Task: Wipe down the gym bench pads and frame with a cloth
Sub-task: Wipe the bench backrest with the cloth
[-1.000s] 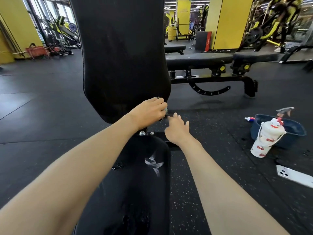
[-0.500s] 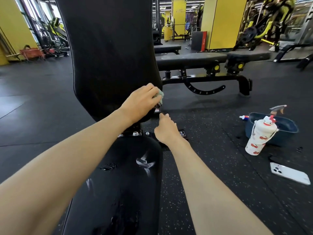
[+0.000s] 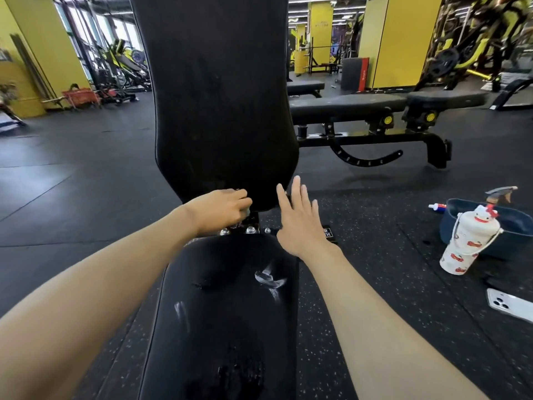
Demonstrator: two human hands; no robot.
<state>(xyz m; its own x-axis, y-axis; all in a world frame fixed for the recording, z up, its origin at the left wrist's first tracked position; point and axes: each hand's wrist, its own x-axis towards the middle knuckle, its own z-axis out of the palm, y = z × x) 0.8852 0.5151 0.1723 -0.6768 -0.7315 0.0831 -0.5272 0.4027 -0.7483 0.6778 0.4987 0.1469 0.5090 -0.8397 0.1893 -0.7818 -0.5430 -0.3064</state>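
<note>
A black bench stands before me with its back pad [image 3: 222,105] raised upright and its seat pad [image 3: 227,313] running toward me, wet streaks on the seat. My left hand [image 3: 222,210] grips a pale cloth [image 3: 247,211], mostly hidden in the fist, at the bottom edge of the back pad, above the hinge bolts [image 3: 249,230]. My right hand [image 3: 300,220] hovers with straight, spread fingers beside the pad's lower right corner, holding nothing.
A white patterned bottle [image 3: 464,241] stands on the floor at right, leaning on a dark blue tub [image 3: 516,226] with a spray trigger [image 3: 500,193] in it. A white phone [image 3: 509,308] lies nearer me. Another flat bench [image 3: 366,111] stands behind.
My left hand with the cloth slid left and down along the back pad's bottom edge. My right hand lifted off the frame and opened its fingers.
</note>
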